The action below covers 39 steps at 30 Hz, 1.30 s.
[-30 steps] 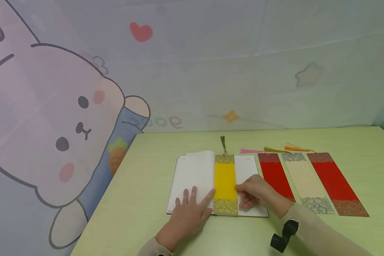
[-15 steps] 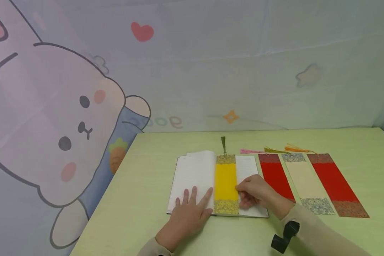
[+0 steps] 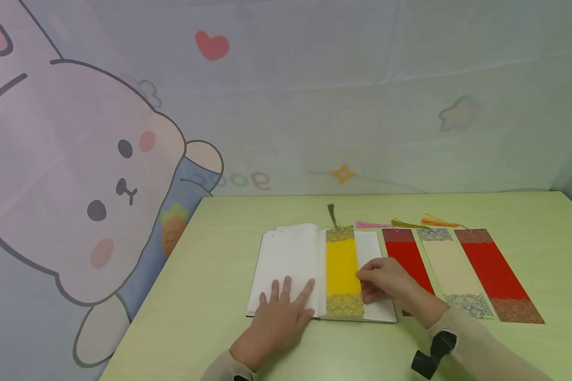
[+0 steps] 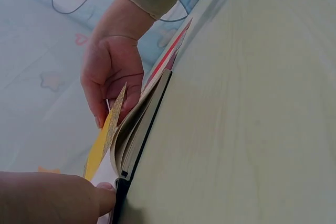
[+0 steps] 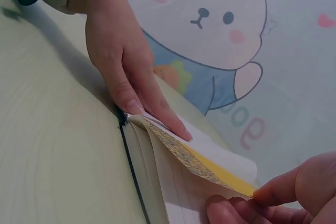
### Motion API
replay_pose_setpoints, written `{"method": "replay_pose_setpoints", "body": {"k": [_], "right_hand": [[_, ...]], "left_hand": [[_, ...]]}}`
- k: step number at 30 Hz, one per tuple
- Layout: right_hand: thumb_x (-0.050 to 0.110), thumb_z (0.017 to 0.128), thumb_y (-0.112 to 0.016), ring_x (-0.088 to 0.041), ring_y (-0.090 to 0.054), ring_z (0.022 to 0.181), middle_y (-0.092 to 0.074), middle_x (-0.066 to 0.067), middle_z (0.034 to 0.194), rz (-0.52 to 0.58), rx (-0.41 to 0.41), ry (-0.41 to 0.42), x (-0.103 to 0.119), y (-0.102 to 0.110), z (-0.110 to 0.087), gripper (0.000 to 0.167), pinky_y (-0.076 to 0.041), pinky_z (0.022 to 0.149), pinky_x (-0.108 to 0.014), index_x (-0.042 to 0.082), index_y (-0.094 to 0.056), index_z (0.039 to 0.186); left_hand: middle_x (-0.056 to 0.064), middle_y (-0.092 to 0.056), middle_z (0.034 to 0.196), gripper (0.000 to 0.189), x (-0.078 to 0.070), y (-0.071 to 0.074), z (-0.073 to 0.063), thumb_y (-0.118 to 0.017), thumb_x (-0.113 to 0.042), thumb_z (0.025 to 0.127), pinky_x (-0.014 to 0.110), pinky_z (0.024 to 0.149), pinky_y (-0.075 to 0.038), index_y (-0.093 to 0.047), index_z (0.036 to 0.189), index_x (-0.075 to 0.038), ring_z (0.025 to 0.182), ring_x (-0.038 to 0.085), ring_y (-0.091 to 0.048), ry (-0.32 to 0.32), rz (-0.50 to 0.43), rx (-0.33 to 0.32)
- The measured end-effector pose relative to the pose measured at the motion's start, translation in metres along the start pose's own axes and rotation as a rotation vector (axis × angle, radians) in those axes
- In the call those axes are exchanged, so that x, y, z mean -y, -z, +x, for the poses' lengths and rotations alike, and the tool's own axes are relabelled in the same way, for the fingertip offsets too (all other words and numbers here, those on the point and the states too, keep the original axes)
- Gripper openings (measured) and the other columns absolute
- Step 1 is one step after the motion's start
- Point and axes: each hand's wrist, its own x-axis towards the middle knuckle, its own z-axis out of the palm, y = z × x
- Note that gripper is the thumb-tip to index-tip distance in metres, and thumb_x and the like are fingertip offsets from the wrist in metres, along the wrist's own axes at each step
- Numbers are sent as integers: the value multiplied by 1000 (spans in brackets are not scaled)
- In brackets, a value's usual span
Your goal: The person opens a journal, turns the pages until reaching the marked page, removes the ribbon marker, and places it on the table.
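Note:
A yellow bookmark (image 3: 342, 270) with patterned ends and a dark green tassel (image 3: 331, 215) lies over the right page of an open notebook (image 3: 286, 254). Between thumb and fingers my right hand (image 3: 381, 280) pinches the bookmark's right edge; in the right wrist view that edge is lifted off the page. My left hand (image 3: 282, 315) rests flat on the left page with fingers spread, its index finger and thumb near the spine, apart from the bookmark. The left wrist view shows the bookmark (image 4: 102, 142) tilted above the curved pages.
Right of the notebook lie a red bookmark (image 3: 407, 259) with a pink tassel, a cream bookmark (image 3: 453, 267) with an olive tassel and another red bookmark (image 3: 498, 272) with an orange tassel. A printed cloth (image 3: 314, 106) hangs behind the table (image 3: 200, 275).
The yellow bookmark has shifted right, away from the spine, and its right edge has risen with my right hand. My left index finger has come off the bookmark's left edge.

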Motion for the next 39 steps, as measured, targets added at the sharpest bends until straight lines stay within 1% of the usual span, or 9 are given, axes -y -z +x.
{"method": "replay_pose_setpoints", "body": {"k": [6,11,16,18,22,28,32,39], "right_hand": [[15,90,-61,-23,-59,63,-62,-14,85,63,-16,8,-2,2,-1,30,-54,62,-31,-7,-58,111],[14,90,-61,-24,-57,66,-60,-15,90,114,3,32,-6,3,2,30,-54,64,-31,-6,-57,112],[16,90,-61,-24,-56,70,-59,-15,93,101,6,85,-10,12,6,31,-53,67,-31,-5,-57,113],[17,91,-61,-24,-55,71,-58,-15,94,90,10,116,-12,20,7,33,-53,68,-30,-6,-56,114],[19,92,-60,-24,-55,74,-56,-14,96,91,9,142,-15,38,7,35,-53,70,-30,-6,-53,115],[22,93,-59,-23,-54,78,-57,-11,96,38,-6,163,-19,64,4,39,-52,71,-28,-8,-52,117],[24,93,-59,-22,-54,79,-57,-11,96,30,-19,166,-21,80,1,41,-52,72,-27,-8,-51,117],[24,94,-56,-19,-55,77,-57,-8,92,33,-12,227,-26,117,-7,43,-52,72,-27,-11,-49,119]], "left_hand": [[22,-21,149,54,2,-1,1,-31,-48,98,65,98,-22,-17,149,-35,134,46,-19,3,-7,11],[22,-20,149,54,4,-3,-2,-32,-48,98,66,99,-21,-18,149,-35,134,46,-18,24,-26,14],[23,-22,148,54,5,-3,-6,-33,-48,98,66,98,-22,-19,149,-34,133,47,-20,18,-48,8],[23,-23,148,54,5,-3,-7,-33,-48,98,66,98,-22,-20,148,-34,133,47,-20,14,-54,9],[24,-23,148,54,4,-2,-5,-33,-47,98,67,97,-22,-21,148,-33,132,48,-20,-1,-60,4],[25,-25,147,53,2,-3,-2,-31,-47,98,67,96,-24,-22,148,-32,132,48,-21,-18,-44,-8],[25,-25,147,53,1,-1,-2,-32,-47,98,66,96,-24,-22,148,-32,132,48,-22,-21,-39,-10],[24,-25,147,53,-1,2,-2,-32,-47,98,66,97,-24,-22,148,-32,132,48,-22,-25,-31,-12]]}}
